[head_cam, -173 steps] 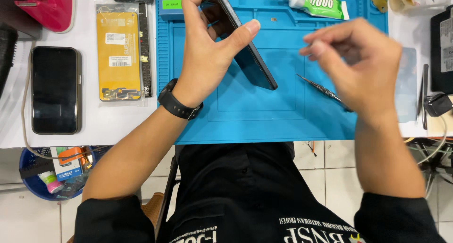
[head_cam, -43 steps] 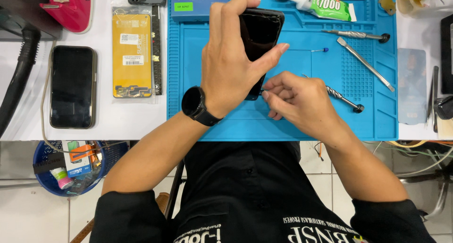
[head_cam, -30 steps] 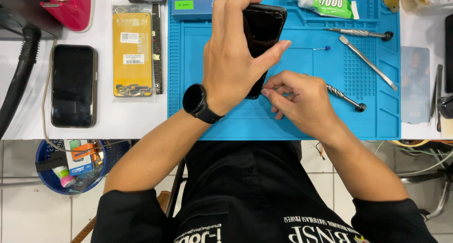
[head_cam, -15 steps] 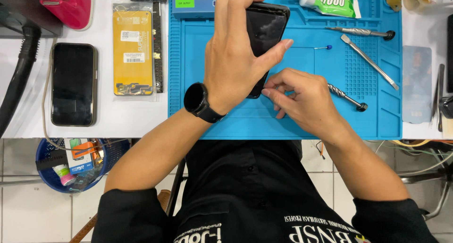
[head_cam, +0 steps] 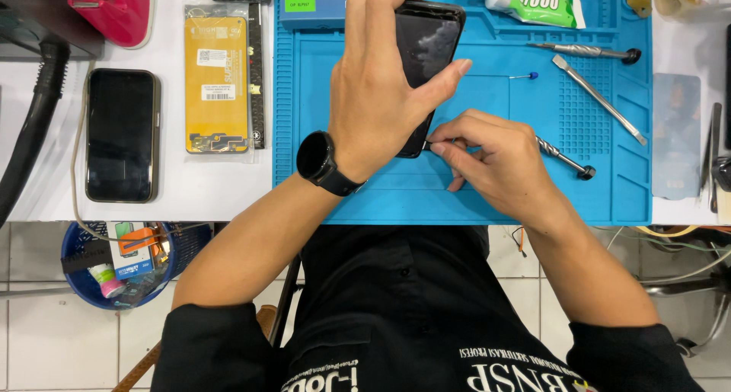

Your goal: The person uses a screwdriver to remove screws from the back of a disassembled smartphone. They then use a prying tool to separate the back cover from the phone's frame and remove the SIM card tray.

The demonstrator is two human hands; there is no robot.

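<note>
Black smartphone (head_cam: 428,53), gripped upright by the left hand (head_cam: 377,95) at upper centre, had been steadied while a screwdriver (head_cam: 560,157), pinched in the right hand (head_cam: 491,163), was brought to its lower edge.

Light: bright, even, from overhead | Shadows: faint and soft, just beneath the left hand (head_cam: 381,95) and right hand (head_cam: 495,163) fingers | Glare: pale cloudy reflection on the black phone (head_cam: 430,45) screen between left fingertips | Focus: sharp throughout, no motion blur | Edges: slight wide-angle stretch
</note>
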